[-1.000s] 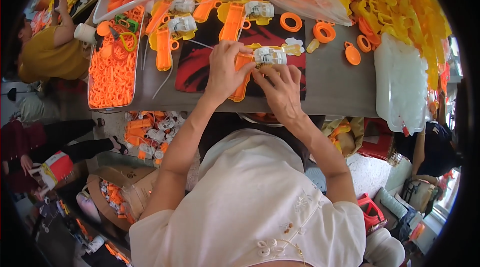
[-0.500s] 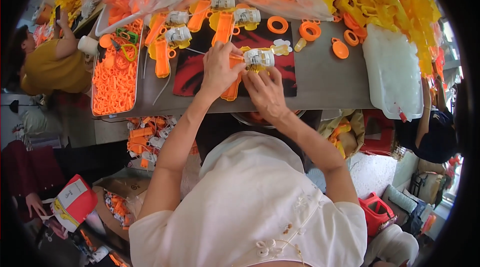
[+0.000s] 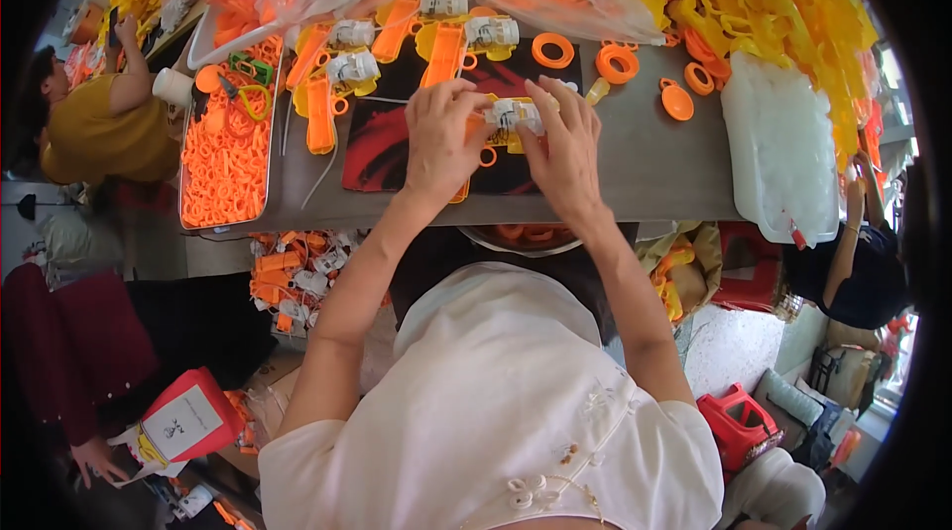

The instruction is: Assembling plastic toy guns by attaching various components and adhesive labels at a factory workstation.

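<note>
"Grey table (image 3: 674,163), dark patterned mat (image 3: 382,148): what is being worked?"

"Over the mat, between both hands: a yellow-and-orange body (image 3: 514,145) bearing a white cylinder (image 3: 511,114). Whether it touches the mat cannot be told. Similar units (image 3: 320,114) lie farther back."

"How do the hands stand?"

"Left hand (image 3: 441,138): fingers curled, closed on the body's left part. Right hand (image 3: 565,148): thumb below, fingers above, gripping the cylinder's right end; any small part beneath the fingertips is hidden."

"What makes for good handling at this step?"

"Probably a firm, steady left grip, with the right pressing evenly along the cylinder's axis. Keeping the body level should prevent skewing; excess force might bend thin plastic."
</note>
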The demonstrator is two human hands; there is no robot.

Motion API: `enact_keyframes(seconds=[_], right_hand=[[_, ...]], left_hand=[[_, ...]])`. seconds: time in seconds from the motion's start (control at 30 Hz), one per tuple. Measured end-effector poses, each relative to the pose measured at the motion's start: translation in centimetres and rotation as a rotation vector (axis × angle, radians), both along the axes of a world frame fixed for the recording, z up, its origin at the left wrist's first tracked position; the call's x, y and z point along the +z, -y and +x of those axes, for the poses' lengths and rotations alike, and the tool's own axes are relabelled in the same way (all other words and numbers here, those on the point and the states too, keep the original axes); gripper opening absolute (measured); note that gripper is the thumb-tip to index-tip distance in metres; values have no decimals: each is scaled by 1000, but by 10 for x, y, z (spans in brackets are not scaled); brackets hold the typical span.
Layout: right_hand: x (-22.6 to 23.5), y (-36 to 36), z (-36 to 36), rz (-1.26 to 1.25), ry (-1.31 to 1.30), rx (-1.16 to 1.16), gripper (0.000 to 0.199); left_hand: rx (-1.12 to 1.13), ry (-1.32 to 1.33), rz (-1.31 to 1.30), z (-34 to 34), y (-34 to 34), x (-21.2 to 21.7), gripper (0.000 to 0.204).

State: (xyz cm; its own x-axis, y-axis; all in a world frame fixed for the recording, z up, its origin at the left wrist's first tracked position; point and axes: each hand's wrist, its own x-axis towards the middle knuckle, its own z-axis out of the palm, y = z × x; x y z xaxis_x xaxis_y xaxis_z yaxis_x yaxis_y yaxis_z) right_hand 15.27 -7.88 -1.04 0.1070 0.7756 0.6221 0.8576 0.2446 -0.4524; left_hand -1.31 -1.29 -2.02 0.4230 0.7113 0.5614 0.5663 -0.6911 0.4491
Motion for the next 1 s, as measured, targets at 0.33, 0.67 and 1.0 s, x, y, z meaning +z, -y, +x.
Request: enact_keyframes(seconds=[0.33,0.67,1.0], right_hand=[[-3,-18,-4,-202,-141,75,28],[-15,-19,1,-141,-187,116,37],[-19,-15,-5,-214,-215,130,41]], left_hand=[[58,-44,-81,12,3,-4,38],[-174,-191,1,-18,-30,17,18],[-234,-395,-146,-23,-40,38,18]])
